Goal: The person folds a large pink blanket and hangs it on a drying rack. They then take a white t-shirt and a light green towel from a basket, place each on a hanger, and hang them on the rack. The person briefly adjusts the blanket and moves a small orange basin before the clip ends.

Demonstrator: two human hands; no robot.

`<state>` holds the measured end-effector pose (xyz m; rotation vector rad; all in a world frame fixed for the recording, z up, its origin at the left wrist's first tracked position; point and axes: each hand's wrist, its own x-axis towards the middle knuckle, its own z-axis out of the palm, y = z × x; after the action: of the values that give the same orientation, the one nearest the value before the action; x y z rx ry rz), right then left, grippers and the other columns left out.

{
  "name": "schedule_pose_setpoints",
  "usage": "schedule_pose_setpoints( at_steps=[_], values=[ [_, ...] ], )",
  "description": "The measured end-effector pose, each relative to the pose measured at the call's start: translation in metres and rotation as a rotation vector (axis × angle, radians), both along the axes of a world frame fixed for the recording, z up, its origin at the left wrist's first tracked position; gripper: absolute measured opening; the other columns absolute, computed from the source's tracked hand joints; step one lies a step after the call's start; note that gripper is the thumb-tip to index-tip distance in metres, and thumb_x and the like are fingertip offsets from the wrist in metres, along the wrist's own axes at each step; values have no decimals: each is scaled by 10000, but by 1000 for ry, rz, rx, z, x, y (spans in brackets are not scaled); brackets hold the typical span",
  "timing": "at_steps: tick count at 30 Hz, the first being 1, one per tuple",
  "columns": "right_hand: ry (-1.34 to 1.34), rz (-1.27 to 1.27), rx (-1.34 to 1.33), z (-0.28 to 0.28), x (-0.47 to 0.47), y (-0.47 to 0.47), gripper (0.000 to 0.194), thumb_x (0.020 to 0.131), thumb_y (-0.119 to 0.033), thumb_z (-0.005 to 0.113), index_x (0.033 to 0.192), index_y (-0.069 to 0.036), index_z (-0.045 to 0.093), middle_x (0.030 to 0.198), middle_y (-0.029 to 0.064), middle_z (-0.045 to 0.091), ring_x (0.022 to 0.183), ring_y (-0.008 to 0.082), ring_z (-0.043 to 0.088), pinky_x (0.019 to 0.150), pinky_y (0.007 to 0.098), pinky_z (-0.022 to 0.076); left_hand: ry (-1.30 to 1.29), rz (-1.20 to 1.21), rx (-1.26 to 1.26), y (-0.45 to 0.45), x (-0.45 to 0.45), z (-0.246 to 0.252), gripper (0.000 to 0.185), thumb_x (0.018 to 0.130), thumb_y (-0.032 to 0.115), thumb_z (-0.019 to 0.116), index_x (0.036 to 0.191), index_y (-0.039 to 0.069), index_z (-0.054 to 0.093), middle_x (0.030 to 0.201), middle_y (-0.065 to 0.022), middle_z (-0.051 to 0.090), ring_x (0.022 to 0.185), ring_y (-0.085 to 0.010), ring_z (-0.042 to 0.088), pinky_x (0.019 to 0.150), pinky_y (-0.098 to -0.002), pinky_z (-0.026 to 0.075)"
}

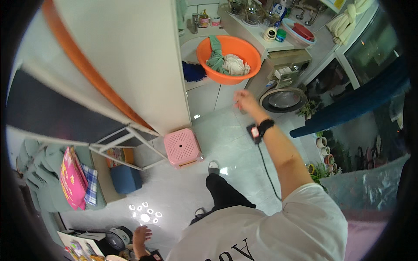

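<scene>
My right hand (244, 100) reaches forward over the tiled floor, just below an orange basin (214, 77). It is slightly blurred, its fingers loosely bent, and nothing shows in it. A green cloth (215, 57) and a white cloth (234, 65) lie in the basin, which rests over the sink counter. The front-loading washing machine (289, 70), its round door (283, 99) swung out, stands right of the basin. My left hand (142, 234) hangs low at the left with fingers apart and nothing visible in it. Both wrists wear black bands with small devices; a cable runs from the right one.
A pink plastic stool (183, 146) stands ahead to the left, near a white metal frame (130, 133). Farther left are a green sofa (49, 182) and a blue bin (125, 179). Potted plants (321, 142) line the window at the right. A blue mat (193, 71) lies by the sink.
</scene>
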<state>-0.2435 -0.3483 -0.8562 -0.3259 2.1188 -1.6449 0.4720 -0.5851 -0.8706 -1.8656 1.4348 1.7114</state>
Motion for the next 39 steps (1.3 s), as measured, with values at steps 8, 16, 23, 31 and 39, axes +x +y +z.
schedule_pose_setpoints(
  at_steps=[8,16,23,31,39],
  values=[
    [-343,28,300,26,-219,-52,565,748,-186,684,1235,-41,436,965,129,594,686,241,610,585,366,524,87,-17,-51,-15,-175,46,320,867,280,552,1050,19,560,867,-109,651,756,-193,640,608,-291,478],
    [248,24,940,-99,-310,-67,659,584,-321,766,1133,-20,561,1010,180,626,895,316,630,759,400,502,16,-102,-36,-16,-255,69,279,889,255,538,1031,15,559,893,-106,650,761,-182,633,637,-285,474],
    [-182,-290,-245,39,-327,-50,406,782,-192,668,1123,-28,521,1027,129,616,929,272,600,761,411,499,59,-235,-75,-40,-283,63,300,878,257,547,1026,-4,562,876,-89,646,764,-169,626,639,-283,476],
    [115,171,-947,262,-228,2,305,895,-155,545,1181,-74,477,1170,64,568,1054,204,564,846,368,493,400,-764,-75,-52,-422,57,361,894,279,551,1112,-8,536,892,-74,630,791,-148,598,680,-266,471],
    [556,425,-1174,431,-69,67,379,903,-189,495,1230,-1,450,1203,132,543,1078,237,549,920,385,459,993,-994,69,12,-598,120,668,827,250,654,1345,15,304,1231,-154,487,1090,-240,497,880,-324,439]
  ],
)
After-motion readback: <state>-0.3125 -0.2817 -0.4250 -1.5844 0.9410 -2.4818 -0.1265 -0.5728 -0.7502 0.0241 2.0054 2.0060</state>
